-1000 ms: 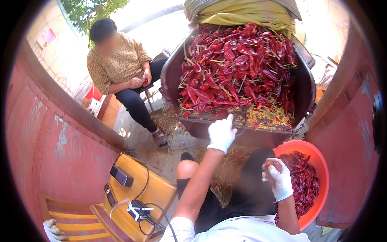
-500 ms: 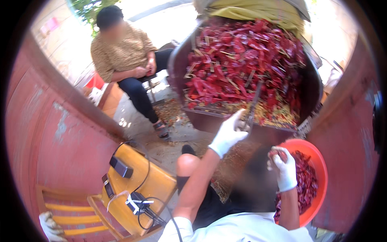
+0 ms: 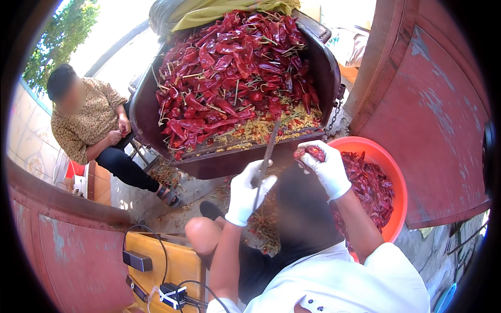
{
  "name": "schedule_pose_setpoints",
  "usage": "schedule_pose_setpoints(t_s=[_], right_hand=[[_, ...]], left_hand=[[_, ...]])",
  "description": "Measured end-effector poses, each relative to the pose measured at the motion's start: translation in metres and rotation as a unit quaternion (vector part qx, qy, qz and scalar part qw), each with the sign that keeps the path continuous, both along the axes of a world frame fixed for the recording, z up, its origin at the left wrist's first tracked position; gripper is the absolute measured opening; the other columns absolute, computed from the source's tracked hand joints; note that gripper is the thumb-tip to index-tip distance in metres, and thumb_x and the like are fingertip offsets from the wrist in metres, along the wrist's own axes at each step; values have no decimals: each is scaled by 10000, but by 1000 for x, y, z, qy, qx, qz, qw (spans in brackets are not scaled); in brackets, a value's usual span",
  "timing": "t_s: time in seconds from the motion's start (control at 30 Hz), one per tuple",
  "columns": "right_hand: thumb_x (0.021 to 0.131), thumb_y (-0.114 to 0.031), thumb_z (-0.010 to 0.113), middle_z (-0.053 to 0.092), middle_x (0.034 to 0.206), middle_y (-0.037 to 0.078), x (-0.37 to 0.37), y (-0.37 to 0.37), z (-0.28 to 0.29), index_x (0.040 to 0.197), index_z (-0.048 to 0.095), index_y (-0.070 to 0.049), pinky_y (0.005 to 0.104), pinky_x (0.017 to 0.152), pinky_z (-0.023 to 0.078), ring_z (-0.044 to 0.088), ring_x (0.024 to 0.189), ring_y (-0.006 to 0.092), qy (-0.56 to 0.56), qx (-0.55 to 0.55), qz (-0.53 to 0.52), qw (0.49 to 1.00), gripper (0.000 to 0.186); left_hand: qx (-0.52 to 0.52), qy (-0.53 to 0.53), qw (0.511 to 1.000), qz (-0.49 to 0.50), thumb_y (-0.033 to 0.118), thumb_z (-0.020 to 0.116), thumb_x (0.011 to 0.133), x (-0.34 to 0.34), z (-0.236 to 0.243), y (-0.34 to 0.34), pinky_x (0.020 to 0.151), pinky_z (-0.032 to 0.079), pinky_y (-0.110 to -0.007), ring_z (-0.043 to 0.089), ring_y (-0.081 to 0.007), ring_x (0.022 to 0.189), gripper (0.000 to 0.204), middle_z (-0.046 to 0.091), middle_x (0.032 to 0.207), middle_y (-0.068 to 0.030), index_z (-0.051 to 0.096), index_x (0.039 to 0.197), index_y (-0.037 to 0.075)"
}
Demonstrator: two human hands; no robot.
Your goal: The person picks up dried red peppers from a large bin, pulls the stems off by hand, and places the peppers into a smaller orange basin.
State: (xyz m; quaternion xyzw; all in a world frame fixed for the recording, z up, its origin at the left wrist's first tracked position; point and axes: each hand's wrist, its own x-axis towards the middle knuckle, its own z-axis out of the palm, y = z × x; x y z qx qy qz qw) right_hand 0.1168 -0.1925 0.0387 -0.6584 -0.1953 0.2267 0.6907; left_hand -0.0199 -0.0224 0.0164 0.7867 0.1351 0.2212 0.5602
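My gloved left hand (image 3: 250, 193) grips a long, dark metal tool (image 3: 272, 138), like scissors or tongs, with one end pointing up toward the chilli pile (image 3: 229, 73). My gloved right hand (image 3: 326, 172) is closed on red dried chillies (image 3: 308, 154), just right of the tool and in front of the cart's front edge (image 3: 219, 169). The brown metal cart holds heaped chillies with stems, plus loose yellow seeds (image 3: 250, 130) along its front. An orange basin (image 3: 394, 182) of dark red chillies stands beside my right arm.
A seated co-worker (image 3: 88, 125) holds something red at the left. A wooden chair (image 3: 182, 250) with black devices and cables stands at lower left. Red door panels (image 3: 417, 120) flank both sides. A yellow-green sack (image 3: 219, 10) lies atop the pile, and stems litter the floor (image 3: 172, 182).
The view has swung rightward. My left hand, pointing at the cart edge earlier, took hold of the metal tool and drew it back. My right hand has risen with the chillies.
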Motion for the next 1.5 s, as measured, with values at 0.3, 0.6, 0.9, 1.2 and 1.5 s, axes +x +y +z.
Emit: schedule_pose_setpoints(t_s=[0.3,0.6,0.9,1.2,1.5], right_hand=[[882,-7,692,684,871,4,0,-4,-3,1066,679,-32,236,684,513,605,798,57,-84,-57,-22,995,186],[817,74,650,712,887,42,-8,0,4,1020,691,-25,258,789,520,636,850,78,-197,-64,1,978,230],[755,117,635,727,877,79,-9,3,7,991,700,-28,262,766,531,683,832,115,-262,-82,20,961,285],[770,62,680,703,791,71,-17,9,2,933,699,-24,255,721,522,659,767,89,-272,-73,-55,958,185],[783,27,742,691,772,47,-31,14,-1,898,689,-2,250,712,512,621,751,64,-215,-53,-109,969,130]], left_hand=[[341,7,940,-23,141,742,805,5,-2,-15,750,515,-359,629,-262,857,555,620,960,-84,563,1329,117],[395,29,918,-26,85,647,828,4,0,-13,802,502,-417,608,-333,943,529,613,1047,-134,513,1339,67],[409,-42,912,-7,18,593,812,8,-14,-11,773,489,-446,587,-369,909,512,605,1011,-171,511,1317,23],[431,35,902,1,64,625,818,4,-13,-17,662,513,-402,633,-321,776,430,615,892,-126,575,1244,57],[360,22,932,11,129,659,849,1,-15,-25,580,519,-393,660,-310,647,286,661,796,-122,635,1132,100]])
